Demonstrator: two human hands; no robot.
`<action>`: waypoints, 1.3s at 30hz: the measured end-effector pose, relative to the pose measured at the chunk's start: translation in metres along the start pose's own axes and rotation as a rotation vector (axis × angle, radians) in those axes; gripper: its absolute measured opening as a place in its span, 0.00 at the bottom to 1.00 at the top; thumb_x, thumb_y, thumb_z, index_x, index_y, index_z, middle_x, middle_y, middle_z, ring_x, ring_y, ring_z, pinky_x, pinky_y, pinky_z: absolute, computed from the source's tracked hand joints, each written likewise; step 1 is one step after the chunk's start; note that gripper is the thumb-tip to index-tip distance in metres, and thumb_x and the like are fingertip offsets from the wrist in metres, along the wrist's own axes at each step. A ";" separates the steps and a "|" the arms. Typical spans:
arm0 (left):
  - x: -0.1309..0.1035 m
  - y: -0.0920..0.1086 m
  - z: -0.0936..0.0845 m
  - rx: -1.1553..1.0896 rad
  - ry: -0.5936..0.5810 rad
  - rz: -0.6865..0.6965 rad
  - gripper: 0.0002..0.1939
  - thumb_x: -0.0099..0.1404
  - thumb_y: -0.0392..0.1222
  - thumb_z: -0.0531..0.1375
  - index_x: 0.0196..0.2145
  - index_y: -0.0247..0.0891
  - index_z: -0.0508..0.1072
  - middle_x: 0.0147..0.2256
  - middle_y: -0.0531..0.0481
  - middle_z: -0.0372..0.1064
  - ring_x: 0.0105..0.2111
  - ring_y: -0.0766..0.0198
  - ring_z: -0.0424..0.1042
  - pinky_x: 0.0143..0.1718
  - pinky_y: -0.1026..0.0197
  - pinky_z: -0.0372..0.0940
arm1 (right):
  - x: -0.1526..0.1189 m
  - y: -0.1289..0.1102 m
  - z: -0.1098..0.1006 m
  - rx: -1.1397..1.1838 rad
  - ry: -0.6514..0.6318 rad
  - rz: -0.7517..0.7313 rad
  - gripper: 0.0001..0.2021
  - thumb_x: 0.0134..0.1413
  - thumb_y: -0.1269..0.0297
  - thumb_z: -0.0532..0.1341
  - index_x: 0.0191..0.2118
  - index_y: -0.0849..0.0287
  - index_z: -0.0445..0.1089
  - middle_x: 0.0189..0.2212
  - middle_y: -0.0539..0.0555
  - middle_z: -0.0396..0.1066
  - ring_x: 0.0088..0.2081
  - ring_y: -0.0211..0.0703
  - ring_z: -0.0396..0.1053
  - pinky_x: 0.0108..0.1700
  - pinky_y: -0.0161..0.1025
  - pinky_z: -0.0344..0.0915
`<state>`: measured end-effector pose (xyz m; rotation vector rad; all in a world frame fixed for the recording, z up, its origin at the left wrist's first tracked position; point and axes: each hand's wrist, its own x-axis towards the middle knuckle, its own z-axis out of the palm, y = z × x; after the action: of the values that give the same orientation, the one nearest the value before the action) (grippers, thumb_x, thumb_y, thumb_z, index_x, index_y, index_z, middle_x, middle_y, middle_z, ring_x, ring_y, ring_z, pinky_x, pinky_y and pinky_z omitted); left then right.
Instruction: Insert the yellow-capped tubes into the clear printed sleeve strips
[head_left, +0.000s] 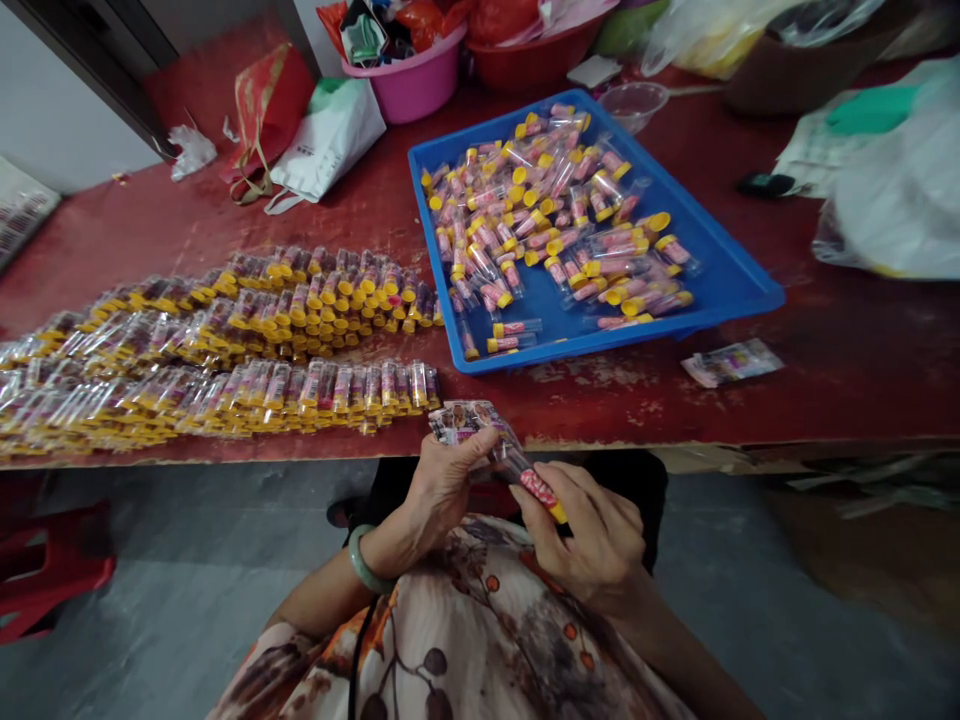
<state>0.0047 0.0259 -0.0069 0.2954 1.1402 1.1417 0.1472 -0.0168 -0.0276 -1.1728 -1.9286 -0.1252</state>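
Note:
In my left hand [444,490] is a clear printed wrapper [461,420], pinched between thumb and fingers at the table's front edge. My right hand [592,530] grips a clear tube [538,484] with pink-red contents by its yellow-capped end. The tube's far end meets the wrapper; whether it is inside cannot be made out. Beyond my hands, a blue tray [600,352] holds a loose heap of similar yellow-capped tubes [525,200]. Stacked rows of wrapped tubes [277,385] lie on the left of the table, yellow caps towards me.
Flat wrappers [733,362] lie right of the tray on the red table [600,410]. A pink basin [412,80], a white bag [330,140] and a clear bowl [634,103] stand behind. White plastic bags [892,190] sit at the right, a red stool [56,570] lower left.

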 end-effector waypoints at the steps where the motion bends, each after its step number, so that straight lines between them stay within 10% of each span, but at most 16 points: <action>1: 0.000 -0.001 0.000 0.000 0.001 0.015 0.17 0.42 0.41 0.74 0.28 0.32 0.74 0.24 0.53 0.71 0.22 0.68 0.68 0.28 0.63 0.67 | 0.000 -0.001 0.001 -0.012 0.021 -0.016 0.13 0.51 0.70 0.65 0.43 0.65 0.67 0.33 0.56 0.75 0.35 0.41 0.74 0.39 0.35 0.69; 20: -0.002 -0.010 -0.006 0.062 -0.078 0.044 0.17 0.42 0.40 0.73 0.29 0.33 0.74 0.25 0.53 0.71 0.23 0.68 0.67 0.30 0.64 0.64 | -0.008 -0.006 0.018 -0.151 0.169 -0.074 0.20 0.45 0.70 0.70 0.46 0.66 0.69 0.35 0.57 0.75 0.35 0.40 0.74 0.39 0.33 0.70; 27: -0.003 -0.001 -0.010 0.009 -0.101 0.004 0.18 0.44 0.42 0.73 0.31 0.34 0.74 0.27 0.52 0.72 0.26 0.67 0.68 0.32 0.62 0.65 | 0.006 0.006 -0.005 0.456 -0.218 0.115 0.20 0.57 0.67 0.59 0.55 0.64 0.62 0.49 0.64 0.68 0.52 0.49 0.68 0.49 0.44 0.71; 39: -0.012 -0.001 -0.007 0.006 -0.189 -0.098 0.24 0.38 0.45 0.75 0.34 0.33 0.76 0.30 0.49 0.73 0.28 0.65 0.70 0.36 0.60 0.66 | 0.000 0.003 0.008 0.123 0.088 -0.024 0.16 0.52 0.74 0.64 0.48 0.65 0.69 0.39 0.59 0.75 0.39 0.41 0.75 0.41 0.34 0.72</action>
<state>0.0003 0.0131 -0.0040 0.3414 0.9813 1.0023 0.1447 -0.0113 -0.0331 -1.0460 -1.8469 -0.0686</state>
